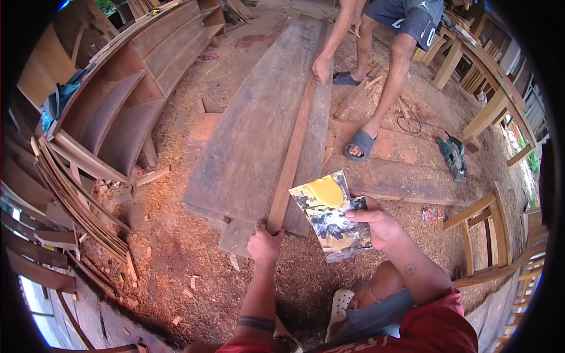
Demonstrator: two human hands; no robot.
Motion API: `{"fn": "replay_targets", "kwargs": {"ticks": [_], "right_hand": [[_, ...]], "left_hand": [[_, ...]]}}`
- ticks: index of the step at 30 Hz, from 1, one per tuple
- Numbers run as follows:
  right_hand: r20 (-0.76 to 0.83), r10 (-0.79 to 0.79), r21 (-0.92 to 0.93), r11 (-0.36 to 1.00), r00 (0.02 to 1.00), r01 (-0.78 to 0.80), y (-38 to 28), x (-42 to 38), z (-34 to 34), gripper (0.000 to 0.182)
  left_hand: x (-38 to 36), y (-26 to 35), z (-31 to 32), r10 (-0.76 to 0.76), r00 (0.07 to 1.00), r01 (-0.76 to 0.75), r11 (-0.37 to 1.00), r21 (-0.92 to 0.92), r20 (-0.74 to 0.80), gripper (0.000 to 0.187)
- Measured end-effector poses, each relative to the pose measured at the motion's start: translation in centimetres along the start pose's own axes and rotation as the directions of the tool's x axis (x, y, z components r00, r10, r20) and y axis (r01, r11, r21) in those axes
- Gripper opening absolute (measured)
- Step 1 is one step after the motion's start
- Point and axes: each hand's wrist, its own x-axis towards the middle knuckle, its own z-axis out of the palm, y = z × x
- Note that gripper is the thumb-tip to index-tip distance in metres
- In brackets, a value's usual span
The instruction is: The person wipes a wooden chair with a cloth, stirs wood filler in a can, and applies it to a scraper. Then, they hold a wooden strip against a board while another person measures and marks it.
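Note:
A long narrow wooden strip (294, 147) lies lengthwise on a wide dark wooden board (247, 123). At the near end of the strip, my left hand (265, 242) is closed around its tip. My right hand (376, 222) grips a flat paint-smeared panel (338, 229), coloured black, white and cream, with the thumb on its face. A yellow rounded piece (325, 192) rests at the panel's upper part. Near the far end of the strip, another person's hand (321, 68) touches it, and that person's other hand (355, 25) holds a small yellow pencil-like item.
The other person's sandalled foot (360, 147) stands right of the board. A wooden shelf unit (126, 117) and curved strips (82, 200) are at the left. A wooden chair (488, 235), a table (482, 65) and a green cloth-like item (452, 156) are at the right. Shavings cover the floor.

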Motion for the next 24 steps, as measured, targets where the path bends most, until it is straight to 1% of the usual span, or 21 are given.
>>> {"fn": "replay_targets", "kwargs": {"ticks": [3, 6, 9, 12, 15, 18, 19, 20, 21, 22, 23, 24], "right_hand": [[0.037, -0.009, 0.026, 1.000, 0.999, 0.008, 0.1, 0.3, -0.3, 0.070], [0.056, -0.010, 0.043, 0.999, 0.998, 0.008, 0.2, 0.2, -0.6, 0.069], [0.065, -0.032, 0.059, 0.998, 0.997, 0.028, 0.1, 0.1, -0.4, 0.069], [0.096, -0.048, 0.090, 0.995, 0.994, 0.039, 0.2, 0.1, -0.4, 0.069], [0.102, -0.063, 0.104, 0.993, 0.993, 0.052, 0.3, 0.3, -0.7, 0.068], [0.080, -0.082, 0.121, 0.990, 0.993, 0.072, 0.8, 0.4, -0.7, 0.063], [0.067, -0.092, 0.122, 0.989, 0.994, 0.084, 0.7, 0.2, -0.7, 0.061], [0.040, -0.114, 0.156, 0.982, 0.993, 0.107, 0.7, -0.1, -0.3, 0.056], [0.017, -0.151, 0.159, 0.976, 0.988, 0.147, 0.3, -0.2, -0.2, 0.056], [-0.004, -0.186, 0.165, 0.969, 0.983, 0.184, -0.2, -0.2, -0.2, 0.057], [-0.019, -0.223, 0.175, 0.959, 0.975, 0.222, -0.6, -0.1, 0.0, 0.058], [-0.008, -0.245, 0.173, 0.955, 0.969, 0.243, -1.1, -0.1, 0.3, 0.061]], "left_hand": [[-0.2, 0.3, -0.4, 0.006, 1.000, -0.008, 0.996, 0.091, 0.015, 0.055], [-0.5, 0.6, -0.8, 0.006, 0.999, -0.011, 0.990, 0.143, 0.031, 0.057], [-1.0, 0.4, -0.9, 0.043, 0.999, -0.044, 0.994, 0.095, 0.009, 0.061], [-1.5, 0.3, -0.9, 0.047, 0.997, -0.053, 0.993, 0.107, 0.057, 0.059], [-2.6, 1.6, -0.9, 0.110, 0.986, -0.109, 0.994, -0.018, 0.123, 0.057], [-3.5, 2.0, 0.3, 0.283, 0.958, -0.280, 0.957, -0.073, 0.036, 0.054], [-3.7, 1.8, 0.3, 0.316, 0.949, -0.304, 0.918, -0.255, 0.004, 0.053], [-3.7, 2.4, -0.8, 0.345, 0.938, -0.323, 0.841, -0.434, -0.030, 0.052], [-3.6, 3.5, -2.1, 0.369, 0.927, -0.336, 0.728, -0.598, -0.072, 0.052], [-3.6, 5.3, -3.9, 0.305, 0.944, 0.007, 0.357, -0.934, 0.124, 0.051], [-3.8, 6.3, -5.4, 0.368, 0.900, 0.208, 0.111, -0.972, 0.235, 0.054], [-3.7, 7.1, -6.9, 0.455, 0.833, 0.408, -0.122, -0.905, 0.314, 0.058]]}}
